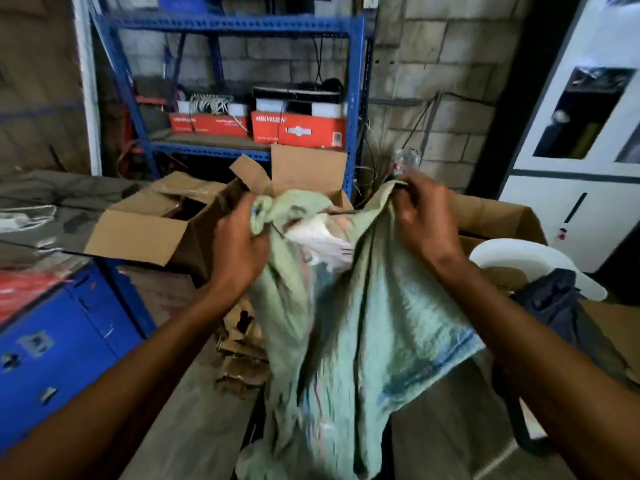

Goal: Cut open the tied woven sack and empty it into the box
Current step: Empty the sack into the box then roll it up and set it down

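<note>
A pale green woven sack (349, 327) hangs in front of me, held up by its mouth. My left hand (239, 244) grips the left side of the rim and my right hand (424, 216) grips the right side, so the mouth gapes between them. White plastic or paper (318, 240) shows inside the opening. A dark thin thing, perhaps a blade or tie, sticks out by my right fingers; I cannot tell which. An open cardboard box (138, 233) stands just behind and left of the sack, flaps raised.
A blue metal shelf rack (356, 98) with red cartons stands against the block wall behind the box. A blue cabinet (59, 344) is at the left, a white chair (533, 261) and another cardboard box (498, 216) at the right. Torn cardboard scraps (242, 355) lie on the floor.
</note>
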Demonstrator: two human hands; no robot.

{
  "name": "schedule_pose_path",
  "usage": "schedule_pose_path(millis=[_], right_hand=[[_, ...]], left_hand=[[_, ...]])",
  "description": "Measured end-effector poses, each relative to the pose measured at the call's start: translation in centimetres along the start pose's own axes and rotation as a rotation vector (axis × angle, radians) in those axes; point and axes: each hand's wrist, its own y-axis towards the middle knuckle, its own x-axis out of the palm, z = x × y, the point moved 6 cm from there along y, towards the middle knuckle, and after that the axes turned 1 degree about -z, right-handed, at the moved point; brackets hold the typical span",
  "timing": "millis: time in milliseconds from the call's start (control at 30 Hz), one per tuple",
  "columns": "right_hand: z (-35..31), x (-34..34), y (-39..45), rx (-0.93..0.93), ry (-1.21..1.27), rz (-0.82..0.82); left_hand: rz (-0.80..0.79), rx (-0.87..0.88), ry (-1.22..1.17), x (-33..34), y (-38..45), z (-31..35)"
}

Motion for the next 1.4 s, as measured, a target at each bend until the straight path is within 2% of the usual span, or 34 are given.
schedule_pose_path(millis=[67, 100, 167, 200, 233, 267, 300, 333, 367, 433, 467, 500, 533, 633, 700, 767, 800, 900, 933, 967, 1067, 1133, 1200, 1300, 1333, 1400], right_hand=[[-1.1, 0.7, 1.1, -0.027, -0.033, -0.167], [-1.7, 0.9, 1.3, -0.047, -0.062, -0.208], [-2.3, -0.2, 1.9, -0.019, -0.023, -0.077], [-2.7, -0.5, 2.3, -0.008, -0.023, -0.069], [-3.4, -0.5, 2.4, -0.021, -0.041, -0.129], [-3.9, -0.7, 2.8, -0.026, -0.046, -0.165], [-4.2, -1.5, 3.5, -0.011, -0.021, -0.123], [-4.5, -2.6, 4.4, 0.02, 0.007, -0.046], [-5.0, -3.1, 4.9, 0.058, 0.025, -0.022], [-5.1, -2.0, 5.3, 0.19, 0.15, -0.129], [-5.2, -1.0, 5.1, 0.275, 0.304, -0.198], [-5.4, -0.3, 4.9, 0.354, 0.471, -0.247], [-5.9, 0.0, 4.6, 0.394, 0.598, -0.289], [-6.2, -1.8, 4.1, 0.301, 0.72, -0.414], [-4.8, -3.2, 2.9, 0.224, 0.606, -0.49], [-3.9, -2.3, 1.0, 0.18, 0.438, -0.561], [-3.9, -1.3, 0.4, 0.162, 0.406, -0.516], [-3.0, 0.9, 0.8, 0.158, 0.51, -0.147], [-2.9, 1.4, 0.9, 0.149, 0.475, -0.082], [-2.6, 2.0, 1.1, 0.141, 0.413, -0.089], [-2.0, 3.9, 0.9, 0.105, 0.297, -0.326], [-1.0, 4.5, 0.8, 0.11, 0.184, -0.383], [0.0, 5.1, 0.9, 0.102, 0.085, -0.449], [0.4, 4.5, 1.6, 0.05, 0.078, -0.278], [0.0, 5.1, 1.6, 0.017, 0.085, -0.298], [-0.3, 7.0, 0.7, 0.02, 0.12, -0.455]], left_hand=[[-0.094, 0.059, 0.051, 0.2, 0.7, 1.1], [-0.061, 0.052, 0.056, -0.4, 1.3, 1.4], [0.03, 0.0, 0.006, -1.1, 1.9, 1.7], [0.012, 0.003, -0.008, -1.4, 2.1, 2.2], [0.021, -0.009, -0.034, -1.7, 2.4, 2.1], [0.076, -0.017, -0.085, -2.3, 2.9, 2.2], [0.137, -0.035, -0.153, -3.0, 3.5, 2.2], [0.132, -0.058, -0.22, -3.2, 4.0, 2.5], [0.014, -0.072, -0.273, -2.7, 4.1, 3.1], [-0.393, -0.106, -0.36, 0.3, 2.7, 5.0], [-0.465, -0.069, -0.375, 1.6, 1.9, 5.5], [-0.419, -0.018, -0.369, 2.1, 1.6, 6.0], [-0.309, 0.001, -0.336, 1.9, 1.6, 6.1], [0.007, 0.001, -0.186, -0.6, 3.2, 5.0], [0.038, 0.039, -0.302, -2.2, 4.7, 4.8], [-0.043, 0.068, -0.512, -3.2, 5.8, 6.0], [-0.093, 0.062, -0.62, -3.2, 6.1, 6.9], [-0.229, -0.03, -0.774, -1.5, 5.7, 8.9], [-0.262, -0.071, -0.757, -1.0, 5.2, 9.0], [-0.258, -0.073, -0.686, -0.8, 4.8, 8.9], [-0.142, 0.022, -0.311, -1.1, 4.9, 6.0], [-0.148, 0.012, -0.15, -0.9, 4.7, 3.6], [-0.141, -0.004, -0.096, -0.7, 3.9, 1.7], [-0.211, 0.016, -0.025, 0.0, 3.0, 0.6], [-0.243, 0.03, -0.006, 0.5, 2.8, 0.5], [-0.156, -0.039, -0.088, 0.3, 3.1, 0.2]])
